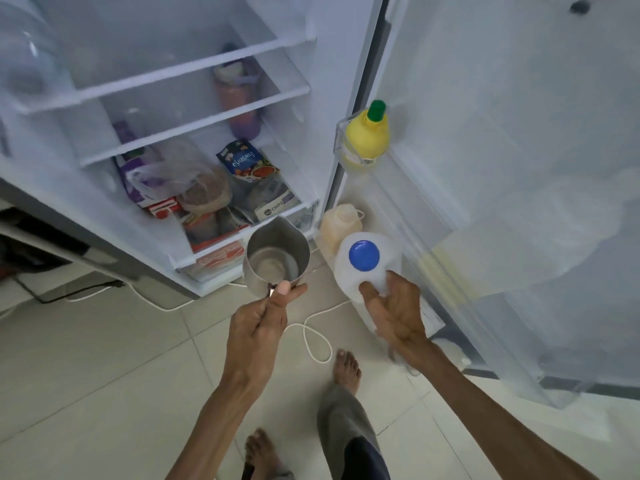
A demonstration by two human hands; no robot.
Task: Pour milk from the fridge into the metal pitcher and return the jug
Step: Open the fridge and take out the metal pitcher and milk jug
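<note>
The left hand (258, 323) gripped the handle of a shiny steel pitcher (277, 254), thumb laid over the top, and held it upright in front of the open white fridge (166, 109); no milk could be made out in the pitcher. To its right, the right hand (394, 311) was curled round the near shoulder of a translucent white plastic milk jug with a round blue cap (363, 259), thumb pressed just below the cap. The jug stood at the bottom of the open fridge door (519, 133), just beside a pale cream plastic bottle (341, 225) farther back. A yellow squeeze bottle with a green cap (369, 136) sat in a higher door rack. Packets of food filled the fridge's lowest shelf.
</note>
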